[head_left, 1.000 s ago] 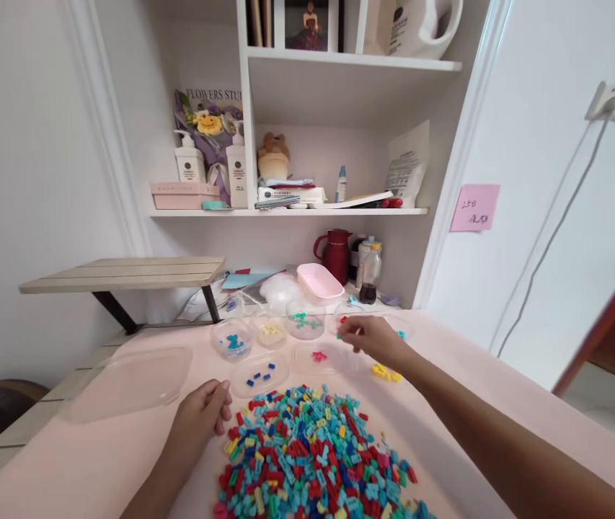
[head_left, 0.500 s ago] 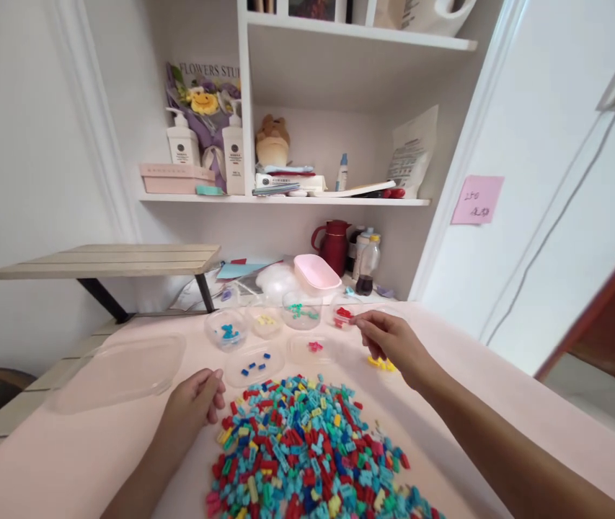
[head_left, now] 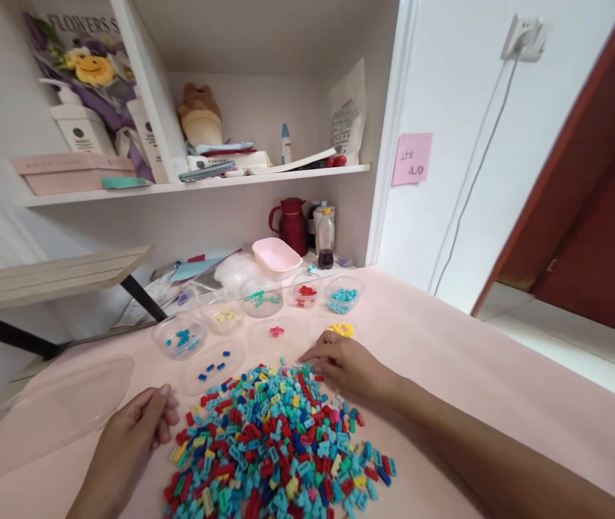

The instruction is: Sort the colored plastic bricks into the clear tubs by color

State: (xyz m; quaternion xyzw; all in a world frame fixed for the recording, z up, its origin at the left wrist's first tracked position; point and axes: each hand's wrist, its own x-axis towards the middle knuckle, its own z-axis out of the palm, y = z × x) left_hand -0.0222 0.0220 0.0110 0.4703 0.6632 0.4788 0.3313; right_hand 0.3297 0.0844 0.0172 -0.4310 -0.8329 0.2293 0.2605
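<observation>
A big heap of small coloured bricks (head_left: 275, 440) lies on the pink table (head_left: 463, 360). My right hand (head_left: 347, 367) rests at the heap's far right edge, fingers stretched toward the bricks, holding nothing that I can see. My left hand (head_left: 134, 429) lies at the heap's left side, fingers loosely curled, with nothing visible in it. Beyond the heap stand several clear dishes with sorted bricks: dark blue (head_left: 213, 367), light blue (head_left: 180, 337), yellow (head_left: 224, 316), green (head_left: 260, 297), red (head_left: 306, 291), teal (head_left: 344, 296) and pink (head_left: 276, 331). A small yellow pile (head_left: 342, 329) sits just beyond my right hand.
A large clear lid (head_left: 52, 407) lies at the left. A pink tub (head_left: 276, 255), red jug (head_left: 288, 220) and bottles (head_left: 325, 236) stand at the back under a white shelf (head_left: 199, 185). A wooden board (head_left: 42, 274) juts out at left. A red door (head_left: 604, 216) is on the right.
My right hand has drawn back from the far dishes to the heap's right edge. The view has swung right and down; my left hand stays beside the heap.
</observation>
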